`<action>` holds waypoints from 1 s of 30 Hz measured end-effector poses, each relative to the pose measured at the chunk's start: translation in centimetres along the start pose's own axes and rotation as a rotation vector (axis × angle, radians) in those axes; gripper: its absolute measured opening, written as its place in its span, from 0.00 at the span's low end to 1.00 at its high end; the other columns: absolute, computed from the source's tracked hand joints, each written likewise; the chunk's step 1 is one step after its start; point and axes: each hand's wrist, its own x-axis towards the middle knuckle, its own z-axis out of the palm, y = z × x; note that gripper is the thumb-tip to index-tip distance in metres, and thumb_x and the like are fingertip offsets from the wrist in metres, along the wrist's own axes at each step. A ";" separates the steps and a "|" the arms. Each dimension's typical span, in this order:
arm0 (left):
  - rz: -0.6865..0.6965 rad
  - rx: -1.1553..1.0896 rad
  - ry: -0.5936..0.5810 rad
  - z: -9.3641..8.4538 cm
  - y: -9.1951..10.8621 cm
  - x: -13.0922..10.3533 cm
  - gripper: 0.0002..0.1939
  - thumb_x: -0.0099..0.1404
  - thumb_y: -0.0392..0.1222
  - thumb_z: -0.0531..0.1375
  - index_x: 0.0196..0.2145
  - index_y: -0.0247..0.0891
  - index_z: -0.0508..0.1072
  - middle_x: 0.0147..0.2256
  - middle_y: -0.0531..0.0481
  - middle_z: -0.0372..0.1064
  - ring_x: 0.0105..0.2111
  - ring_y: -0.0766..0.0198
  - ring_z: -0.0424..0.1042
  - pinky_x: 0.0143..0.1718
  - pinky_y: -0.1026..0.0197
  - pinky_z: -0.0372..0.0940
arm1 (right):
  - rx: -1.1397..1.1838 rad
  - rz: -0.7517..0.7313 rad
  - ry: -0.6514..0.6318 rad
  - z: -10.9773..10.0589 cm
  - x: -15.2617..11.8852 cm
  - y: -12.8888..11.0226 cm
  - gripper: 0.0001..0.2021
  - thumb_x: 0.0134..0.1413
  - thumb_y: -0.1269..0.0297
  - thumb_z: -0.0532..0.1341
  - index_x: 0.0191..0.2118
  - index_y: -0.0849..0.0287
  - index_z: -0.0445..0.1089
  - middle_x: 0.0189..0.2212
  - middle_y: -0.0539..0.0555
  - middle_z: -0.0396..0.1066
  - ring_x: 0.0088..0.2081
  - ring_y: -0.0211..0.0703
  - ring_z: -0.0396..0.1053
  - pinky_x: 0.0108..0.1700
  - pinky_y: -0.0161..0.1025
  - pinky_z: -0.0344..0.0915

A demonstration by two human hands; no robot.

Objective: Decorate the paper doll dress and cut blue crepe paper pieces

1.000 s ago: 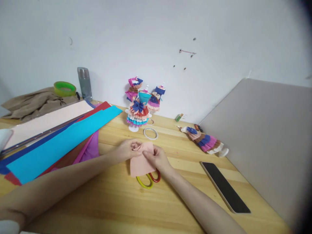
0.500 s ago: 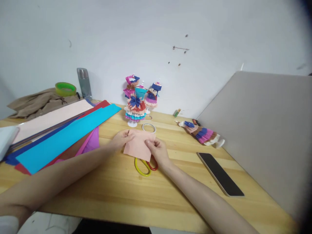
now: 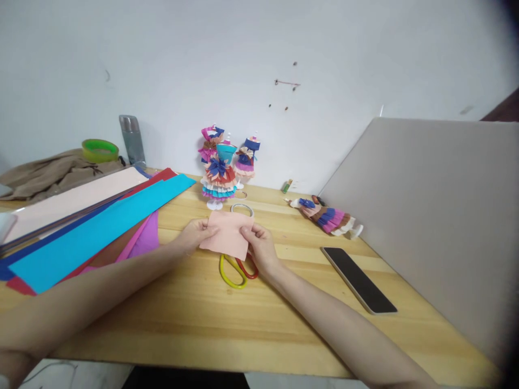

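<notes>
A square of pink crepe paper [image 3: 227, 235] is stretched between my two hands above the table. My left hand [image 3: 198, 233] pinches its left edge, thumb on top. On the other side, my right hand [image 3: 259, 246] grips the right edge the same way. Under the paper lies a pair of scissors [image 3: 232, 278] with one yellow and one red handle loop; the blades are hidden. A white roll of tape [image 3: 242, 207] shows just behind the paper's top edge.
Small dress forms in ruffled paper [image 3: 219, 183] stand by the wall; another dress form [image 3: 328, 219] lies at right. A phone [image 3: 359, 281] rests near a grey panel [image 3: 425, 216]. Coloured paper sheets [image 3: 101, 232], brown cloth [image 3: 44, 173], green tape [image 3: 100, 150] and a flask [image 3: 132, 140] are left.
The view has shifted a little to the right, so everything sits further left. Both hands keep hold of the pink paper, which now looks slightly flatter.
</notes>
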 end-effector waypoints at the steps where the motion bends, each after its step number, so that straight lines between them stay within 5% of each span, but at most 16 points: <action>1: 0.005 -0.006 -0.002 0.0 -0.1 0.0 0.23 0.45 0.51 0.72 0.34 0.30 0.78 0.31 0.44 0.78 0.31 0.61 0.75 0.36 0.62 0.66 | 0.011 0.001 0.003 0.1 0.0 -0.2 0.16 0.39 0.51 0.69 0.29 0.59 0.70 0.16 0.45 0.65 0.18 0.33 0.57 0.22 0.33 0.56; 8: 0.109 -0.141 -0.045 0.1 -0.2 0.3 0.25 0.46 0.48 0.72 0.40 0.32 0.77 0.36 0.44 0.78 0.33 0.61 0.75 0.36 0.62 0.67 | 0.087 0.017 0.010 0.2 -0.4 -1.0 0.13 0.38 0.56 0.68 0.30 0.57 0.71 0.20 0.46 0.69 0.21 0.36 0.63 0.27 0.35 0.63; 15: 0.081 -0.107 -0.009 0.4 0.3 0.2 0.13 0.48 0.42 0.67 0.32 0.33 0.77 0.21 0.53 0.70 0.19 0.71 0.65 0.21 0.68 0.57 | 0.075 0.041 0.003 -0.2 -0.1 -1.1 0.09 0.35 0.62 0.64 0.28 0.57 0.72 0.21 0.48 0.71 0.23 0.40 0.66 0.29 0.39 0.65; 19: 0.047 -0.110 -0.023 0.4 0.7 0.1 0.10 0.48 0.40 0.64 0.29 0.34 0.76 0.20 0.52 0.68 0.19 0.70 0.64 0.21 0.66 0.57 | 0.034 0.027 -0.001 -0.5 -0.1 -1.2 0.10 0.38 0.58 0.60 0.26 0.57 0.73 0.18 0.50 0.68 0.23 0.43 0.65 0.30 0.42 0.64; 26: -0.078 -0.146 -0.028 0.1 0.6 0.2 0.24 0.49 0.62 0.63 0.29 0.35 0.73 0.20 0.50 0.69 0.20 0.65 0.67 0.22 0.63 0.60 | -0.154 -0.151 -0.023 -1.0 -0.1 -0.8 0.20 0.49 0.45 0.58 0.24 0.57 0.72 0.22 0.52 0.68 0.25 0.41 0.63 0.30 0.39 0.60; 30: -0.010 -0.009 0.072 0.3 0.0 0.5 0.19 0.41 0.47 0.71 0.27 0.36 0.70 0.20 0.56 0.67 0.19 0.71 0.64 0.21 0.67 0.57 | -0.235 -0.181 -0.026 -1.0 -0.1 -0.6 0.13 0.44 0.53 0.66 0.25 0.57 0.69 0.21 0.48 0.66 0.24 0.36 0.59 0.29 0.35 0.57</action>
